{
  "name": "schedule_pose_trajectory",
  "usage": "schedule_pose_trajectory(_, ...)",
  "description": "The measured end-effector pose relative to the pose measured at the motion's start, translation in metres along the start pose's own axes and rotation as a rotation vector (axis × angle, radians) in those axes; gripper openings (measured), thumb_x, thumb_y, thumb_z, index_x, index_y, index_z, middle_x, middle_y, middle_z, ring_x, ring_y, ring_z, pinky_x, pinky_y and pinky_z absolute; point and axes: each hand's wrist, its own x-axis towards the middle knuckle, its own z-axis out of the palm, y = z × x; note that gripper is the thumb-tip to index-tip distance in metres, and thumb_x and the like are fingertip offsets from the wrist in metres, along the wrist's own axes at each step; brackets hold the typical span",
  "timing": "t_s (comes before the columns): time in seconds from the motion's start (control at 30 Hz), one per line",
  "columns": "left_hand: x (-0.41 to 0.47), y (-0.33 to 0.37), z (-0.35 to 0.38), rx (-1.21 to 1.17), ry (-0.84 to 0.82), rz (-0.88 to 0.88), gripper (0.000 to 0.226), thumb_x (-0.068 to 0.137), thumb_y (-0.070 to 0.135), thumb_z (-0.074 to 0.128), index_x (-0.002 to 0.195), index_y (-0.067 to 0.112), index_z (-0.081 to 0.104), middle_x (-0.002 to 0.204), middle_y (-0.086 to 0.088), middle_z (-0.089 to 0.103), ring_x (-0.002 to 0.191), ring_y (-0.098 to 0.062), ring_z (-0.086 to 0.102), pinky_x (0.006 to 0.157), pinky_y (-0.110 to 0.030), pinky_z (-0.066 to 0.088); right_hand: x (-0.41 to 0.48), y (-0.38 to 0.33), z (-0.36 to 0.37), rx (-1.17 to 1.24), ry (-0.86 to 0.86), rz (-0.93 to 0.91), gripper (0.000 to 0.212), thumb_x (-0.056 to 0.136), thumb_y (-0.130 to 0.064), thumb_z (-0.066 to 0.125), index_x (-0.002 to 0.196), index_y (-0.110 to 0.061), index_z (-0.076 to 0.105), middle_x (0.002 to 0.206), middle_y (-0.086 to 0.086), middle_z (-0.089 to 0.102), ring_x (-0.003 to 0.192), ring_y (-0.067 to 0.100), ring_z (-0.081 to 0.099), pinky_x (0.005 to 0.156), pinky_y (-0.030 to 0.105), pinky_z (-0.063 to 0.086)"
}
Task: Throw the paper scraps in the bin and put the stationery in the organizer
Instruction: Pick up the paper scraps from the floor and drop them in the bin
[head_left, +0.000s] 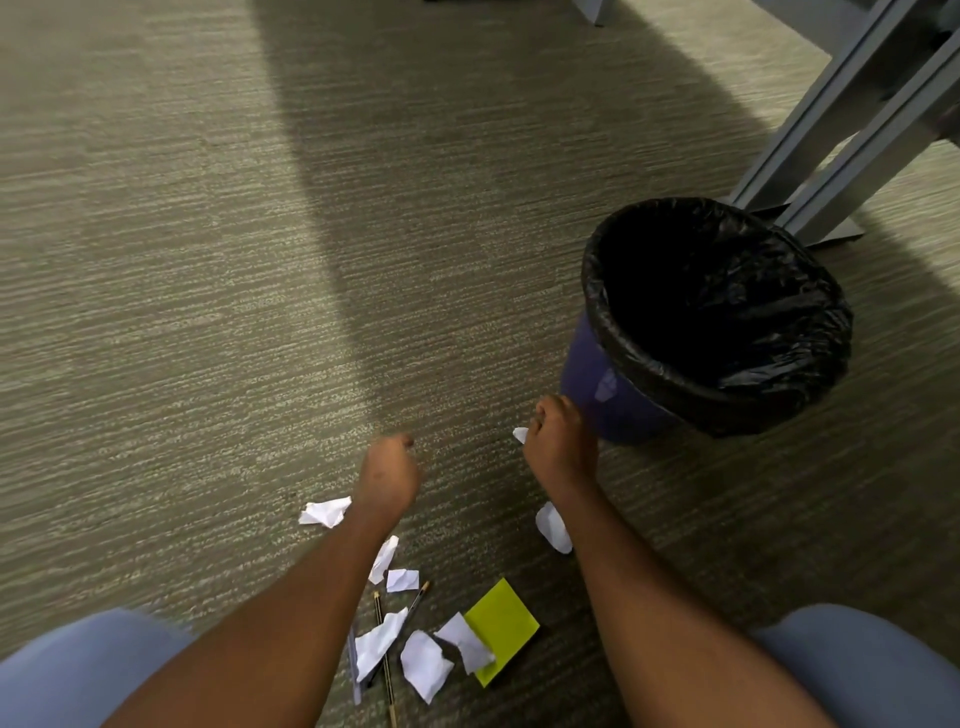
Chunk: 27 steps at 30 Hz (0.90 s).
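Observation:
My right hand (561, 441) is closed around a white paper scrap (520, 434) that pokes out at its left, just beside the blue bin (597, 389) with a black liner. My left hand (389, 475) hovers over the carpet with curled fingers; nothing shows in it. Several crumpled white paper scraps lie on the floor between my arms, one (324, 512) left of my wrist, one (553, 527) by my right forearm. A yellow-green sticky pad (506, 626), a pencil (384, 660) and a pen (415, 605) lie among them. No organizer is in view.
Grey metal table legs (831, 145) stand behind the bin at the upper right. My knees in light blue trousers (78, 670) fill the lower corners. Grey-green carpet (208, 260) stretches ahead and to the left.

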Motion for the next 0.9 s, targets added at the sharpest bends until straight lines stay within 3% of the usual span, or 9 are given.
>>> schedule_pose_trajectory(0.2, 0.002, -0.028, 0.022, 0.096, -0.033, -0.002, 0.018, 0.083, 0.001, 0.057, 0.099, 0.008, 0.064, 0.102, -0.017, 0.066, 0.092, -0.032, 0.064, 0.077, -0.036, 0.050, -0.014, 0.021, 0.021, -0.082, -0.187, 0.142, 0.031, 0.082, -0.005, 0.060, 0.111, -0.015, 0.059, 0.115, 0.009, 0.062, 0.107, 0.029, 0.058, 0.085, 0.039, 0.051)
schedule_pose_trajectory(0.33, 0.006, -0.038, 0.031, 0.141, -0.048, -0.037, 0.027, 0.085, 0.003, 0.057, 0.111, 0.009, 0.061, 0.107, -0.020, 0.061, 0.097, -0.035, 0.062, 0.080, -0.040, 0.050, -0.022, 0.035, 0.035, -0.022, -0.233, 0.195, 0.060, 0.079, 0.004, 0.054, 0.121, -0.038, 0.054, 0.115, -0.006, 0.064, 0.100, 0.021, 0.060, 0.083, 0.040, 0.054)
schedule_pose_trajectory(0.53, 0.014, -0.052, 0.041, 0.211, -0.007, -0.051, 0.041, 0.083, 0.002, 0.056, 0.124, 0.010, 0.055, 0.116, -0.021, 0.054, 0.101, -0.038, 0.060, 0.085, -0.042, 0.050, -0.028, 0.058, 0.052, -0.180, -0.339, 0.364, 0.049, 0.084, -0.004, 0.059, 0.130, -0.015, 0.047, 0.132, 0.011, 0.052, 0.119, 0.029, 0.051, 0.097, 0.043, 0.047)
schedule_pose_trajectory(0.63, 0.018, -0.059, 0.046, 0.236, 0.005, -0.041, 0.048, 0.084, 0.007, 0.061, 0.130, 0.013, 0.050, 0.116, -0.021, 0.054, 0.104, -0.037, 0.058, 0.087, -0.043, 0.051, -0.033, 0.065, 0.057, -0.229, -0.424, 0.425, 0.061, 0.082, -0.013, 0.067, 0.136, -0.013, 0.037, 0.141, 0.013, 0.041, 0.127, 0.031, 0.044, 0.104, 0.043, 0.042)
schedule_pose_trajectory(0.9, 0.021, -0.068, 0.057, 0.313, -0.003, -0.078, 0.043, 0.086, 0.013, 0.060, 0.128, 0.016, 0.051, 0.115, -0.018, 0.055, 0.109, -0.035, 0.052, 0.089, -0.042, 0.047, -0.053, 0.071, 0.090, -0.164, -0.518, 0.510, 0.062, 0.091, -0.016, 0.055, 0.144, -0.011, 0.025, 0.152, 0.018, 0.023, 0.139, 0.034, 0.027, 0.114, 0.050, 0.027)
